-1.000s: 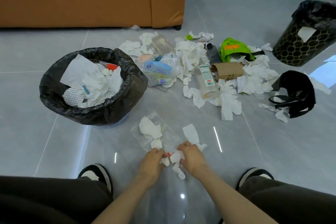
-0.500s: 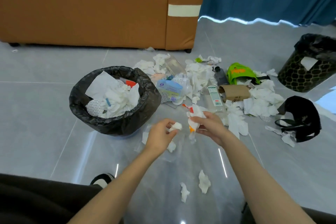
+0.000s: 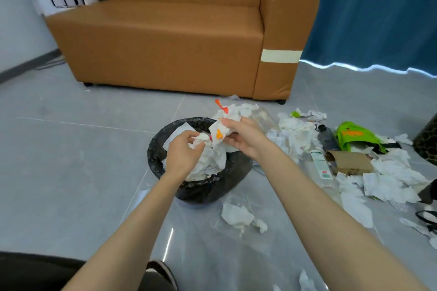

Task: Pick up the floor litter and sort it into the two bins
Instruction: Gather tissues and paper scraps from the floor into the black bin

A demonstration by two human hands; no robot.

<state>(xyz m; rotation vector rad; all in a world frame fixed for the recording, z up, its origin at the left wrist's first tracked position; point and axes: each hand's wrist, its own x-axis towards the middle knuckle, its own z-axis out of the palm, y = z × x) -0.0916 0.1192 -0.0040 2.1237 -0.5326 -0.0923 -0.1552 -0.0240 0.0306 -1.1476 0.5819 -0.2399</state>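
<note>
Crumpled paper (image 3: pixel 221 130) with orange marks is gripped in the curled fingers of the right hand (image 3: pixel 244 137). Its top sticks up past the far rim of the bin (image 3: pixel 155 149). The left hand (image 3: pixel 183 152) pinches a small white wad (image 3: pixel 201 138) just beside it. Both loads appear to hang over the bin's mouth, which is already heaped with white scraps.

To drop them well, the person should lower both hands close to the heap before letting go, so the light pieces land inside and do not drift over the rim. The heap sits high, so a light press afterwards may help.

More tissue (image 3: pixel 236 216) lies on the floor just in front of the bin. A pile (image 3: pixel 295 133) lies to the bin's right, and a second bin (image 3: pixel 428 146) stands well to the right.
</note>
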